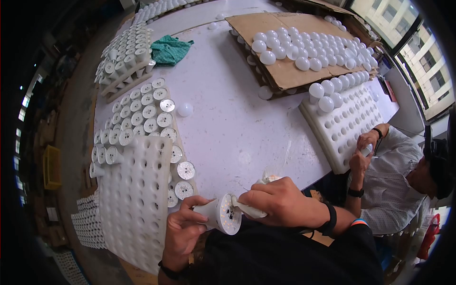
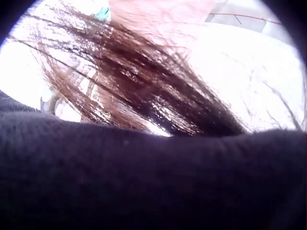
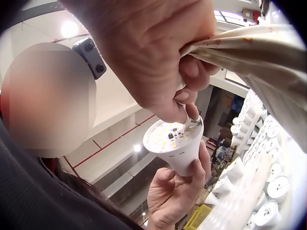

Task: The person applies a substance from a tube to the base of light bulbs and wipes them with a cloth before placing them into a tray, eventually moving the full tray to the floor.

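Observation:
A white cone-shaped lamp base (image 1: 209,210) lies tilted in my left hand (image 1: 182,232), its round board of yellow LEDs facing my right hand (image 1: 285,202). In the right wrist view the fingers of the left hand (image 3: 175,194) grip the narrow body of the lamp base (image 3: 182,158) from below. My right hand (image 3: 148,57) pinches a whitish cloth (image 3: 254,52), and its fingertips touch the edge of the board. Hair and dark fabric cover most of the left wrist view; the lamp base is not visible there.
White foam trays (image 1: 135,199) and rows of lamp bases (image 1: 149,111) stand at left, near a green cloth (image 1: 171,50). White bulb covers (image 1: 267,58) lie on cardboard (image 1: 294,78) at back right, beside a foam tray (image 1: 339,128). Another person (image 1: 387,183) sits at right.

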A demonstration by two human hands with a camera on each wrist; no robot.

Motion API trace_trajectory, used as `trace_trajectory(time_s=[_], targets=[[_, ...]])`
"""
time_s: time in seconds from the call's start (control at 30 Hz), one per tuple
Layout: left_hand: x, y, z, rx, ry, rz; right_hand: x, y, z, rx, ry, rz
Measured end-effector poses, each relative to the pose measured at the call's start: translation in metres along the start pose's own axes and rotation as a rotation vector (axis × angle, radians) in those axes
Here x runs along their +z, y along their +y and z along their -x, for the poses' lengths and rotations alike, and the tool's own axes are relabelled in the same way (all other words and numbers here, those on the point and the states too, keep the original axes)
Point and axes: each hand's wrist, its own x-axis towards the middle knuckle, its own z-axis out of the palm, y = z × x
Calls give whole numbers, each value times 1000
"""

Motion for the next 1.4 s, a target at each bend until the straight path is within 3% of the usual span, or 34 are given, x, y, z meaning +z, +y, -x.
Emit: trace_trajectory(time_s=[0.77,0.97,1.03,1.07,1.13,1.17,1.23,1.27,1.33,1.4], targets=[[-7,-10,-7,150,-61,-66,-4,2,1,210,-47,-446],[-8,-20,-14,232,-125,86,-14,0,-1,393,-180,-617],[-2,-21,-22,31,160,330,-19,-1,0,567,-104,-740],[-10,-28,-31,-49,131,292,-19,1,2,560,-110,-739],[-28,-49,-47,-306,194,211,-16,7,11,607,68,-834],[-47,-70,-53,-297,199,211,-14,9,14,612,93,-837],[-93,-121,-63,-609,208,90,-12,13,22,607,87,-796],[-107,-144,-69,-592,207,91,-14,14,25,610,88,-751],[-121,-177,-81,-774,241,-34,-20,17,30,644,57,-702],[-90,-191,-102,-611,90,-21,-26,15,28,712,63,-724]])
